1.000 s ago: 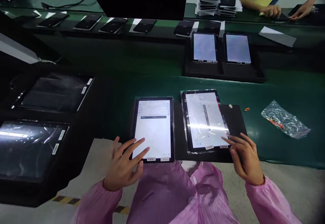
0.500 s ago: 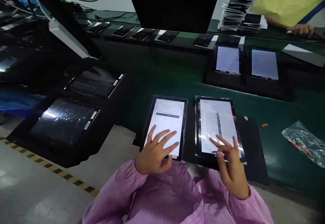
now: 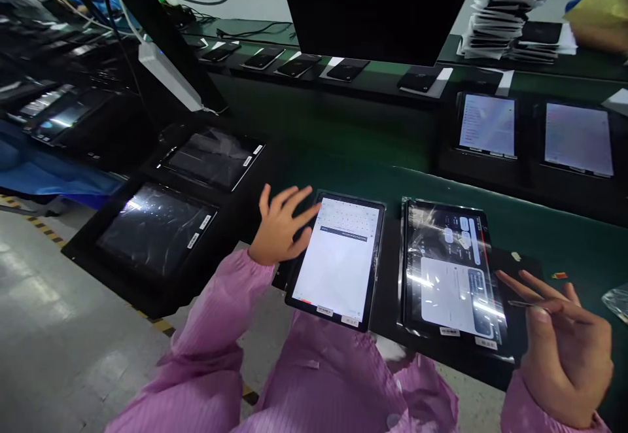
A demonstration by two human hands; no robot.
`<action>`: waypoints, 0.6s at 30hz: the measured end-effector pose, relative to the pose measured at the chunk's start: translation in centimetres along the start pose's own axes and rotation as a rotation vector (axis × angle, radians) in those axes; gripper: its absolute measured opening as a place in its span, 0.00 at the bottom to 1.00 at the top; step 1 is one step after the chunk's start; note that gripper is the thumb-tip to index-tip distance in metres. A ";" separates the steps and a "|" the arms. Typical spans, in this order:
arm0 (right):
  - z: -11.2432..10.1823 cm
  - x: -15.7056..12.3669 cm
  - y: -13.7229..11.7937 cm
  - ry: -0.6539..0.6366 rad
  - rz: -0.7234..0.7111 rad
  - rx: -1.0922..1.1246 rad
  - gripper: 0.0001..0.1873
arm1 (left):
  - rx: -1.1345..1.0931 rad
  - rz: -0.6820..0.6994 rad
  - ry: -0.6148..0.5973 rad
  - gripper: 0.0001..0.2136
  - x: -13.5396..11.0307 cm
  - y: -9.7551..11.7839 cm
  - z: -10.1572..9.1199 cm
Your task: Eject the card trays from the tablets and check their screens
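The left hand (image 3: 279, 227) spreads its fingers over the top left corner of the white-screened tablet (image 3: 339, 259), while the right hand (image 3: 564, 348) hovers beside the film-wrapped tablet (image 3: 451, 276).

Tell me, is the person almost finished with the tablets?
Probably not. Two lit tablets sit apart in a far tray. In hand: left hand touches the white-screen tablet; right hand is beside the wrapped tablet. Dark wrapped tablets lie left.

Both hands (image 3: 280, 227) (image 3: 564, 341) open, fingers spread.
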State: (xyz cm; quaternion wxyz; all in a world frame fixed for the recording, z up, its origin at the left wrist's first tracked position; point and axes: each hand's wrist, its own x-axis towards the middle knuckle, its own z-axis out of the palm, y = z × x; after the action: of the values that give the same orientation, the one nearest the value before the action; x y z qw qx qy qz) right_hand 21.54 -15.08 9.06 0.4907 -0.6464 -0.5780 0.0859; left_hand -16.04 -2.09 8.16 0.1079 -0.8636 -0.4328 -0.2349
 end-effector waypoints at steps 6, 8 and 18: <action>1.5 0.0 -0.6 -0.112 -0.102 0.021 0.03 | 0.009 -0.064 0.092 0.16 0.5 -0.8 -0.6; 2.1 0.0 -0.6 -0.151 -0.144 0.014 0.04 | -0.032 -0.062 0.042 0.16 -0.7 -0.1 -0.5; 4.6 1.2 -2.4 -0.262 -0.288 -0.034 0.06 | -0.208 0.088 0.007 0.15 -2.3 1.1 0.2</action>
State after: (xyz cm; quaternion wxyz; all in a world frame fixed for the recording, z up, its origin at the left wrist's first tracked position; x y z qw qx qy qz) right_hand 17.21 -11.94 9.04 0.4075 -0.5485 -0.7248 0.0881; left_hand -16.27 -4.26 6.87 0.0296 -0.8876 -0.3673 -0.2764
